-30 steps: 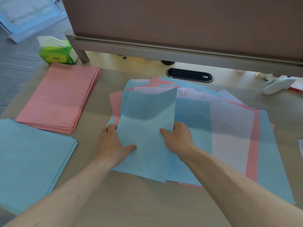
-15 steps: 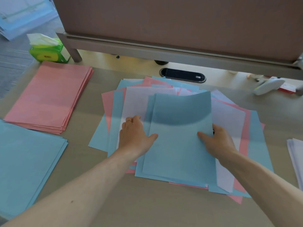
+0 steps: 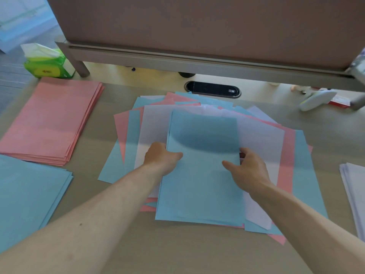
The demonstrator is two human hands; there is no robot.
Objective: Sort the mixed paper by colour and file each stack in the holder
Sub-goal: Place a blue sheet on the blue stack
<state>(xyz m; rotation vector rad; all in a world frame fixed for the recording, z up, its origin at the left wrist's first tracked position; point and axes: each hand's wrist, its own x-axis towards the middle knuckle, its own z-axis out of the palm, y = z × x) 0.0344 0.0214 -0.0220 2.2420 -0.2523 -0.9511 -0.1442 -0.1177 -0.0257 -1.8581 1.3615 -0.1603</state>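
- The left hand (image 3: 161,158) and right hand (image 3: 248,171) each pinch a side edge of the blue sheet (image 3: 203,184). The thumbs lie on top and the fingers are curled round the edge and mostly hidden beneath.
- A second ago this sheet hung over the left part of the mixed pile (image 3: 290,155). It now sits between the two thumbs over the pile's middle, squared onto more blue paper underneath — a small blue bundle seems to be forming.
- That suggests blues are being gathered a few at a time, not singly.
- The blue stack (image 3: 29,194) lies well left of the left fingers, with the pink stack (image 3: 51,119) beyond it. The white stack (image 3: 353,194) lies right of the right fingers.
- Much of the pile is unsorted, and the holder is not in view — filing looks far off.
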